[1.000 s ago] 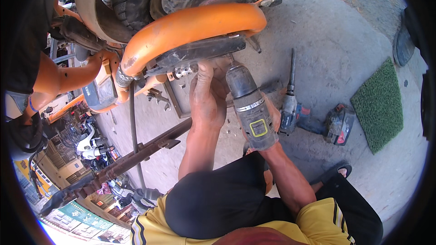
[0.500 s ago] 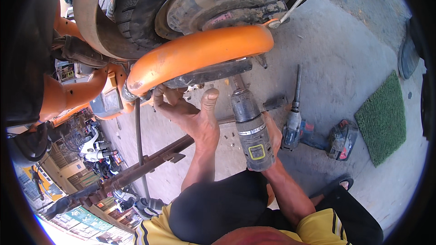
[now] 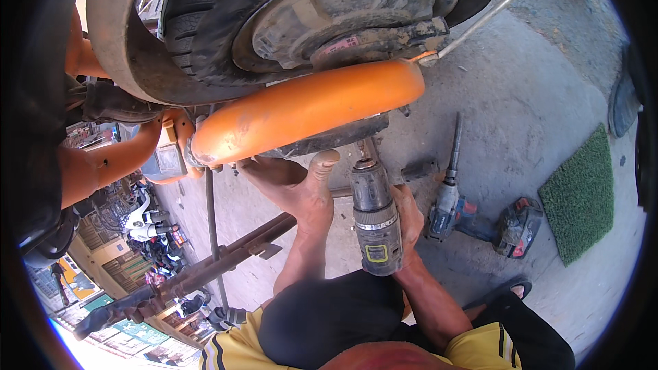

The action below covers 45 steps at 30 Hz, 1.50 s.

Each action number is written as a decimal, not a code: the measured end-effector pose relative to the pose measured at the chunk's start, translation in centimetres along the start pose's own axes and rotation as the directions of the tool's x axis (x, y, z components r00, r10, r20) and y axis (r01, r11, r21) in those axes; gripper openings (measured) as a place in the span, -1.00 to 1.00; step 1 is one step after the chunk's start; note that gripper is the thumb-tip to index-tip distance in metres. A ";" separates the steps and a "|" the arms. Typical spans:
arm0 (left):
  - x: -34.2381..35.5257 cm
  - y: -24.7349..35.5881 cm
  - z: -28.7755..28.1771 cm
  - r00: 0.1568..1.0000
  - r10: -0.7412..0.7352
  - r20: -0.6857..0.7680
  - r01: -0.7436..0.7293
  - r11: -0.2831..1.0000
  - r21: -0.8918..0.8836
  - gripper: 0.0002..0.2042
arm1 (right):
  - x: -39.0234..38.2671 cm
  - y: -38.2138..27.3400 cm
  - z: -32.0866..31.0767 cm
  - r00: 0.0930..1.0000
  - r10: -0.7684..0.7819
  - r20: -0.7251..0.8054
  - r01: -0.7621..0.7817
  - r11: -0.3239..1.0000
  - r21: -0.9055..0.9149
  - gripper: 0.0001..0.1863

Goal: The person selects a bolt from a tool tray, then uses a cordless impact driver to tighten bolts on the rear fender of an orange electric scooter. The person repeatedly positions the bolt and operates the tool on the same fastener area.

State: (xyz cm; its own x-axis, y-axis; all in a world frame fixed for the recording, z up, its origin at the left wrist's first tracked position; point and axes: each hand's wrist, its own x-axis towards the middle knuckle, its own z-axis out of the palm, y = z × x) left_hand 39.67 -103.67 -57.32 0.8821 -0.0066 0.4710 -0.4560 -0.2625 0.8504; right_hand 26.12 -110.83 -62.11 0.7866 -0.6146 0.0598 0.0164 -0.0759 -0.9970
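Grey concrete floor (image 3: 510, 157), right hand (image 3: 409, 216) wrapped round a dusty grey-black drill (image 3: 378, 226), left hand (image 3: 298, 192) by some curved orange tube (image 3: 312, 108) (can't tell its grip, tbh).

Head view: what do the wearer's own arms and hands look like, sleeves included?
The left hand and right hand are ungloved, with no wristband showing on either wrist. The left forearm and right forearm are bare. The left sleeve and right sleeve are short and yellow, with black and white stripes.
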 end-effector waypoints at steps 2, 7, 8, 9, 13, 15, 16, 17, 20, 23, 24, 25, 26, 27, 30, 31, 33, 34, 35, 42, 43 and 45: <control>-0.3 0.1 0.2 0.999 -0.045 -0.010 0.045 0.995 0.087 0.16 | -0.1 0.2 0.2 1.000 0.009 -0.012 -0.009 1.000 -0.016 -0.56; -0.6 0.0 0.6 0.999 -0.029 -0.045 0.040 0.960 0.276 0.20 | -0.5 -0.1 0.2 0.998 0.062 0.010 -0.063 0.995 0.080 -0.59; -0.5 -0.2 0.7 0.999 -0.023 -0.047 0.034 0.965 0.259 0.21 | -0.5 -0.2 0.2 0.998 0.068 0.014 -0.069 0.993 0.091 -0.59; -0.5 -0.5 0.7 0.999 -0.017 -0.049 0.028 0.970 0.241 0.21 | -0.5 -0.2 0.1 0.997 0.073 0.019 -0.075 0.992 0.103 -0.59; -0.5 0.4 1.3 0.994 -0.046 -0.097 0.066 0.974 0.217 0.21 | -0.3 -0.5 -0.1 0.996 0.081 0.029 -0.084 0.991 0.103 -0.59; -0.6 0.4 1.1 0.992 -0.091 -0.086 0.106 0.976 0.193 0.28 | -0.5 -0.7 -0.1 0.996 0.090 0.028 -0.092 0.989 0.116 -0.59; -0.7 0.3 1.1 0.990 -0.114 -0.080 0.127 0.975 0.181 0.31 | -0.6 -0.7 0.0 0.995 0.098 0.029 -0.101 0.987 0.123 -0.59; -0.7 0.2 1.1 0.991 -0.114 -0.070 0.125 0.976 0.176 0.32 | -0.8 -0.6 0.0 0.994 0.108 0.030 -0.111 0.986 0.127 -0.59; -0.7 0.0 1.0 0.993 -0.100 -0.054 0.108 0.978 0.179 0.27 | -1.4 -0.1 0.3 0.992 0.122 0.030 -0.125 0.981 0.146 -0.58; -0.7 0.1 1.3 0.996 -0.062 -0.065 0.076 0.968 0.241 0.14 | -1.3 -0.4 0.1 0.994 0.106 0.027 -0.109 0.984 0.139 -0.57; -0.6 0.2 1.4 0.997 -0.060 -0.047 0.069 0.971 0.228 0.13 | -1.2 -0.5 -0.1 0.995 0.098 0.022 -0.100 0.987 0.128 -0.57; -0.6 0.3 1.4 0.998 -0.057 -0.028 0.062 0.975 0.215 0.11 | -1.3 -0.5 -0.2 0.992 0.120 0.027 -0.122 0.984 0.126 -0.56; -0.4 0.4 1.3 0.999 -0.052 -0.010 0.053 0.978 0.204 0.10 | -1.3 -0.6 -0.1 0.990 0.140 0.032 -0.143 0.981 0.128 -0.56; -0.5 0.1 0.9 1.000 -0.031 0.000 0.030 0.968 0.247 0.08 | -1.3 -0.6 -0.1 0.986 0.161 0.036 -0.165 0.978 0.129 -0.56; -0.5 0.8 1.4 0.997 -0.058 -0.043 0.067 0.959 0.277 0.09 | -0.7 -1.4 -0.6 0.994 0.110 0.013 -0.110 0.989 0.103 -0.53; -0.5 0.8 1.3 0.998 -0.057 -0.026 0.062 0.954 0.292 0.10 | -0.7 -1.6 -0.5 0.994 0.108 0.006 -0.109 0.989 0.096 -0.53; -0.4 0.7 1.1 0.999 -0.053 0.002 0.050 0.946 0.319 0.11 | -0.6 -1.9 -0.5 0.995 0.099 -0.008 -0.098 0.992 0.080 -0.53; -0.3 0.9 1.1 0.999 -0.051 0.011 0.044 0.937 0.348 0.11 | -0.6 -1.9 -0.5 0.994 0.104 -0.010 -0.103 0.991 0.089 -0.54; -0.1 1.1 1.1 0.999 -0.047 0.018 0.037 0.925 0.378 0.11 | -0.7 -1.7 -0.4 0.994 0.109 -0.011 -0.107 0.989 0.100 -0.54; 0.0 1.1 1.2 0.996 -0.082 0.040 0.073 0.979 0.190 0.18 | -0.8 -1.9 -0.2 0.990 0.141 -0.010 -0.138 0.980 0.145 -0.59; 0.0 1.2 1.3 0.995 -0.087 0.040 0.077 0.977 0.197 0.18 | -0.6 -1.9 -0.1 0.992 0.123 -0.023 -0.118 0.982 0.149 -0.60; 0.0 1.3 1.5 0.994 -0.101 0.043 0.090 0.972 0.219 0.17 | -0.6 -2.0 0.0 0.995 0.093 -0.046 -0.085 0.984 0.157 -0.61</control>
State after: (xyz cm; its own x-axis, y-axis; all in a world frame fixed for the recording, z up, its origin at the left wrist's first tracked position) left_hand 39.29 -105.42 -56.55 0.9281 -0.0218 0.3716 -0.3382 -0.4668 0.8171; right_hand 25.56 -110.32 -60.16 0.7554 -0.6546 -0.0309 0.0466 0.1006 -0.9938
